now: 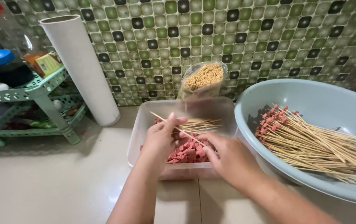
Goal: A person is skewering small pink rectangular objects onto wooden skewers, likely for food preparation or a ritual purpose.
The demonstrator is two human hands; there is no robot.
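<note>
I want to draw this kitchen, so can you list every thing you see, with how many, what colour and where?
Clear plastic tub: one, middle of the counter.
Meat pieces: many, pinkish red, in the tub.
Loose skewers: a bunch, pale wood, across the tub.
Basin: one, pale blue-grey, right.
Loaded skewers: many, in the basin.
Bag of sticks: one, clear, behind the tub.
Tube: one, white, leaning on the tiled wall.
Rack: one, green, left.
Left hand: holds one skewer.
Right hand: over the meat.
</note>
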